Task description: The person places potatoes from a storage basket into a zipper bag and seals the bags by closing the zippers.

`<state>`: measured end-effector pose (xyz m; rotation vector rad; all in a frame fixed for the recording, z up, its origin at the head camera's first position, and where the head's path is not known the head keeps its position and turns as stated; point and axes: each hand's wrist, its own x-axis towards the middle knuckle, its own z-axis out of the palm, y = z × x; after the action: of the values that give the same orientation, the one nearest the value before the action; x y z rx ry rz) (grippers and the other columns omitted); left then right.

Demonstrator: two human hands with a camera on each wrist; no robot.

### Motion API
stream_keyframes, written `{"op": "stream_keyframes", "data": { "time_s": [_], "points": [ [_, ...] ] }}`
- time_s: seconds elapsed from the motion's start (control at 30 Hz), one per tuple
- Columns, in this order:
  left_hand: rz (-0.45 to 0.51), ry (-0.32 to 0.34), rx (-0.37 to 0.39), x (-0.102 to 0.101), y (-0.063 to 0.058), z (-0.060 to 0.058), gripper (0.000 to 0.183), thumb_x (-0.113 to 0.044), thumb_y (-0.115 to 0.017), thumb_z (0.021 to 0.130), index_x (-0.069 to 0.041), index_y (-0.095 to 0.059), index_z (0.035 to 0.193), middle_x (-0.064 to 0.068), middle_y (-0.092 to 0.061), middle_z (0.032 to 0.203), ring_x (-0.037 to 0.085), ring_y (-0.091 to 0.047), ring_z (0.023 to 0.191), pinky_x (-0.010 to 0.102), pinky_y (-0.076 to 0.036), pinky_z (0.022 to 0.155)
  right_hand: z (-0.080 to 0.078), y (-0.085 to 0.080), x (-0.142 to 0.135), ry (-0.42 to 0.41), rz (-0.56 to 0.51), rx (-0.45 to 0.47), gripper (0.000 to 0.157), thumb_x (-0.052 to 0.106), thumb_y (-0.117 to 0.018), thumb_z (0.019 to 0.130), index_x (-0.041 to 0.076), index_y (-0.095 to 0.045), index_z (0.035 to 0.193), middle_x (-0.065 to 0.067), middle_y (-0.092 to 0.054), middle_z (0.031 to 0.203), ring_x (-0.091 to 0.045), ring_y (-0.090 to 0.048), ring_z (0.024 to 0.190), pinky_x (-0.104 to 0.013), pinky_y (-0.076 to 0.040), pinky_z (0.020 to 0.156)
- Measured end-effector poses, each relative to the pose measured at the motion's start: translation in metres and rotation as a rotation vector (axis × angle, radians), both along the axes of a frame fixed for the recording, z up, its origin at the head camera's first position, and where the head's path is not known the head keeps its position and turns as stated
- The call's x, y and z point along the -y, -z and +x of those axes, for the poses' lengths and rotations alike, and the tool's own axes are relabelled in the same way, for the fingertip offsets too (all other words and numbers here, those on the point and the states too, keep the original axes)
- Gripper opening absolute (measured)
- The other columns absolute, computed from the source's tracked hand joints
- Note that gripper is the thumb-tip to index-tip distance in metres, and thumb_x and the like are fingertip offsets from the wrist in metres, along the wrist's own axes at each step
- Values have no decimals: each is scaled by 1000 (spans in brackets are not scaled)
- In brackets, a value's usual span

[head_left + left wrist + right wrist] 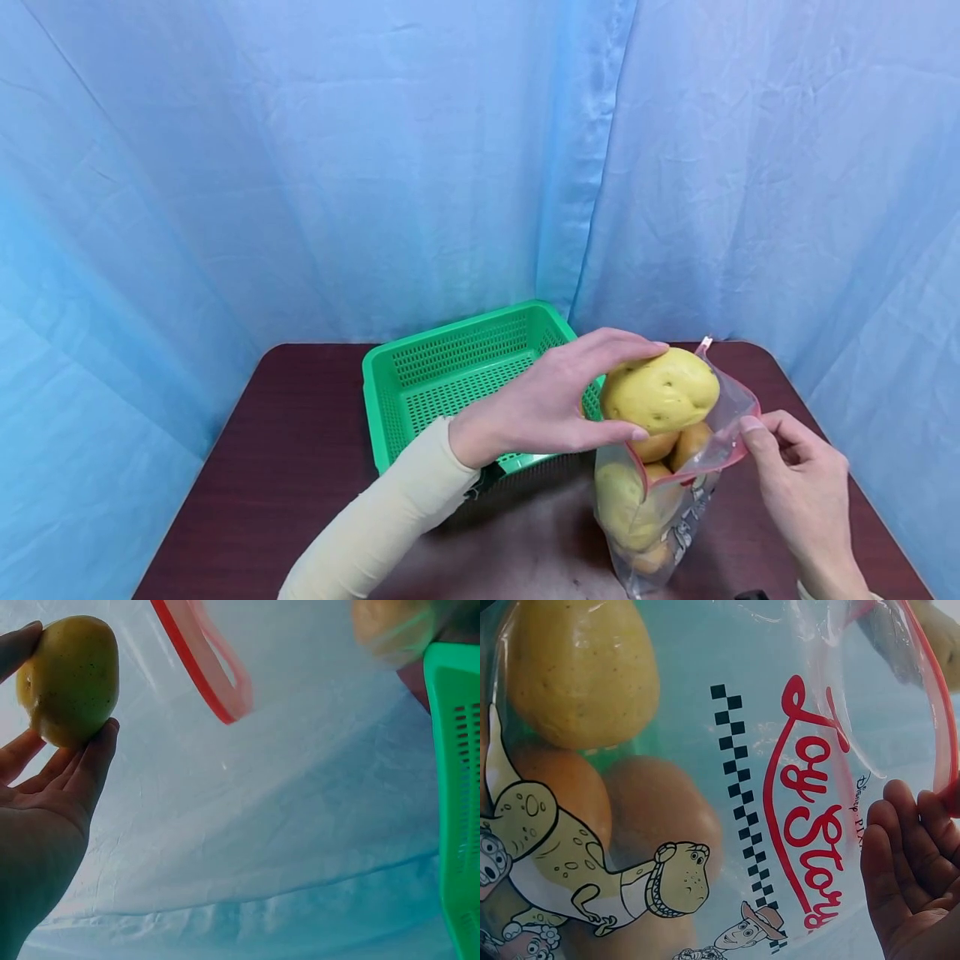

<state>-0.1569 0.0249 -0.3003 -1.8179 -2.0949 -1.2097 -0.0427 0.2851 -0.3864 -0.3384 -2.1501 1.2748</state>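
Clear plastic zip bag point(693, 512), red-edged mouth gaping, cartoon print, upright on the dark reddish-brown table point(285, 450). Left hand point(540, 400), thumb and fingers spread wide, grips a dimpled yellow oval fruit point(660, 390) at the bag's mouth; contact with the rim unclear. Right hand point(806, 479) pinches the rim at the bag's right. Inside the bag: rounded orange-brown fruits point(690, 446). Green perforated plastic basket point(457, 333) left of the bag; pale blue fabric curtain point(375, 167) beyond it.
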Motion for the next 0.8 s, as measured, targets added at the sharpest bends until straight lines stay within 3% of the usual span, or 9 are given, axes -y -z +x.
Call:
{"op": "stream_keyframes", "data": {
  "time_s": [0.27,0.5,0.8],
  "points": [
    [-47,-22,83,-18,-1,11,72,-23,-87,86,-6,-54,148,5,-57,140,5,-52,126,12,-41,100,1,0,0,21,12,4,21,11,-68,100,3,-68,81,8,-59,63,-10,-38,51,-27,-30,46],
    [-228,-168,16,-31,1,18,70,-38,-81,90,-18,-52,151,-8,-55,138,-7,-48,116,5,-39,91,1,0,-1,23,34,-20,19,8,-68,99,3,-68,81,8,-54,59,-8,-38,50,-26,-29,44],
    [-388,-278,17,-37,13,16,68,-43,-79,89,-23,-55,149,-12,-56,133,-6,-51,107,6,-41,78,-1,0,0,16,6,-12,22,9,-68,100,3,-68,78,12,-64,67,-9,-39,51,-27,-29,45]
  ]
}}
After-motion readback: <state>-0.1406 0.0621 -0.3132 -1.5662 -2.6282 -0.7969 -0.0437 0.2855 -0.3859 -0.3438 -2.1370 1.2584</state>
